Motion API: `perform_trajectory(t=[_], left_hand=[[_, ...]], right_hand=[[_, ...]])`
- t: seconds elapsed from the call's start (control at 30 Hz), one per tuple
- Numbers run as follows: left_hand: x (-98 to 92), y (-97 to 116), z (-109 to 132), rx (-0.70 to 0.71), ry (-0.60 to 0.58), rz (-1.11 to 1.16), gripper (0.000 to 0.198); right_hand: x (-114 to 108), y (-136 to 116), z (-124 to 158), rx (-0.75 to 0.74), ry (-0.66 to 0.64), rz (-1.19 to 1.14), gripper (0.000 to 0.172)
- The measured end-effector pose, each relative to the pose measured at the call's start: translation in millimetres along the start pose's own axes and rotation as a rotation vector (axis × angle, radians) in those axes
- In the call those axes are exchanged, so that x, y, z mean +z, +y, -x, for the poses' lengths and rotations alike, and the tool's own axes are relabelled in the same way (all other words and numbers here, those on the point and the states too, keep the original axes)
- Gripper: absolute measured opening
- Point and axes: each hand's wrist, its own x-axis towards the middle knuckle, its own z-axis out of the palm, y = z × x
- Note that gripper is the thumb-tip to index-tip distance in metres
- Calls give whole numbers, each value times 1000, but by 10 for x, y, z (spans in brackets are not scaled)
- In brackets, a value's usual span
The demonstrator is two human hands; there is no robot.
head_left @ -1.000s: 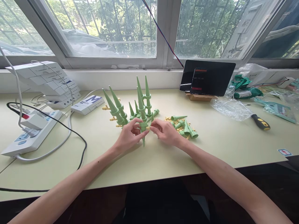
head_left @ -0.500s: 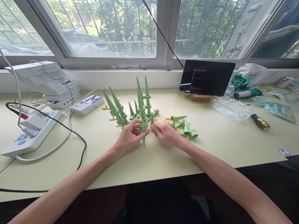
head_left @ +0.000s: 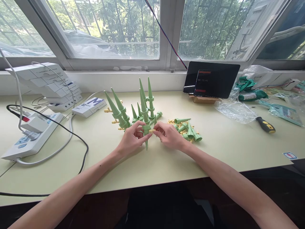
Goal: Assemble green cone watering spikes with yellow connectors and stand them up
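My left hand [head_left: 131, 140] is closed around the collar of a green plastic plant-watering spike [head_left: 146, 128], whose tip points down. From the spike's right side sticks out a small yellow valve [head_left: 152, 130]. The thumb and forefinger of my right hand [head_left: 169, 136] pinch the outer end of this valve. Just behind my hands stand several green spikes [head_left: 143, 108] in upright stacks, some with yellow valves on their sides. Right of my right hand lies a pile of loose green spikes [head_left: 190, 130] mixed with yellow pieces.
On the left are a power strip [head_left: 35, 136] with cables and a stack of white boxes [head_left: 54, 84]. A tablet [head_left: 219, 79] with a phone before it leans at the back right. Farther right lie a screwdriver [head_left: 265, 124] and clear plastic bags [head_left: 235, 111].
My right fingers have shifted slightly around the yellow valve, and more of it shows now. My left hand and the spike have hardly moved.
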Motion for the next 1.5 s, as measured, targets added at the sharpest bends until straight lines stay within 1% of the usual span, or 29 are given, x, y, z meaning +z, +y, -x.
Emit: perform_trajectory(t=[0.23, 0.37, 0.47, 0.63, 0.87, 1.07, 1.27, 1.43, 1.5], left_hand=[[-6, 14, 5, 11, -12, -29, 34], [-1, 2, 5, 21, -9, -35, 34], [-3, 7, 6, 19, -1, -35, 34], [-4, 14, 3, 11, 1, 13, 35], [5, 2, 2, 4, -1, -7, 34], [-1, 9, 9, 4, -3, -33, 34], [7, 10, 12, 37, -14, -27, 35], [8, 9, 11, 32, -8, -23, 34], [5, 9, 9, 24, -2, -14, 34]], right_hand=[[-2, -20, -5, 18, -14, 25, 26], [-5, -31, -7, 36, -32, 26, 30], [-7, -26, -4, 36, -23, 13, 28], [-9, -5, -3, 31, -14, -19, 13], [-6, 3, 0, 11, -15, -21, 11], [-4, -3, 0, 1, -12, 23, 19], [-9, -31, -7, 13, -44, 52, 28], [-8, -31, -3, 31, -42, 45, 30], [-6, -26, -1, 35, -28, 30, 28]])
